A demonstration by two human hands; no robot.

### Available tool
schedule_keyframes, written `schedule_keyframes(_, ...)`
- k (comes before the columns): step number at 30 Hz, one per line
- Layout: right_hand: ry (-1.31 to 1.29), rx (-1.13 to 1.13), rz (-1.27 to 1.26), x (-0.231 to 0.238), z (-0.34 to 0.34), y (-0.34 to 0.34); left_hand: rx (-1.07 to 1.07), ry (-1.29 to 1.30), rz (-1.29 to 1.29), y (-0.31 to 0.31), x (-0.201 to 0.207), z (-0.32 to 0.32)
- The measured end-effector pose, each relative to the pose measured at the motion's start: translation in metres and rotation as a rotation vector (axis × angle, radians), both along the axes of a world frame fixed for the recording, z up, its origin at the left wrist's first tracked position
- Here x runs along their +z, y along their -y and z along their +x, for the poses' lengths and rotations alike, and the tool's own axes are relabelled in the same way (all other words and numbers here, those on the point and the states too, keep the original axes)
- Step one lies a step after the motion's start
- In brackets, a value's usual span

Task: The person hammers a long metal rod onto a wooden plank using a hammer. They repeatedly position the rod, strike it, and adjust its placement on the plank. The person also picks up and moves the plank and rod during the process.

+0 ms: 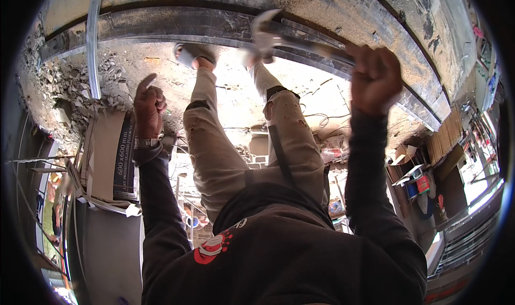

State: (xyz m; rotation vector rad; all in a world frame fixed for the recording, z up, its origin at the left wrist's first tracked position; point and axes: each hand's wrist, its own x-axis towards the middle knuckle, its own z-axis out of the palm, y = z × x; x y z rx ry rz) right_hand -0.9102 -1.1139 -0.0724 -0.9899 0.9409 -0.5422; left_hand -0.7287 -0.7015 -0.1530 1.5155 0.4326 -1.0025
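My right hand is raised and shut around the handle of a claw hammer. The hammer's metal head points left, in front of a long dark metal channel set along a rough concrete edge. My left hand is held up at the left, fingers curled and one finger sticking up. Whether it pinches something small I cannot make out. A watch sits on that wrist. Between my arms I see my beige trousers and my sandalled foot on dusty concrete.
Broken rubble lies at the left by a pale upright pipe. Flat cardboard boxes are stacked beside my left arm. Far below at the right are wooden slats, a red bucket and clutter.
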Motion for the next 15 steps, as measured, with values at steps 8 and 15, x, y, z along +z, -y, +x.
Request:
schedule_keyframes(8, -0.151, -0.072, -0.163, 0.043, -0.145, 0.097, 0.137, 0.092, -0.11, -0.033, -0.017, 0.055)
schedule_keyframes(15, -0.392, -0.386, -0.4, 0.047, -0.254, 0.167, -0.904, 1.182, 1.188, -0.107, -0.067, 0.239)
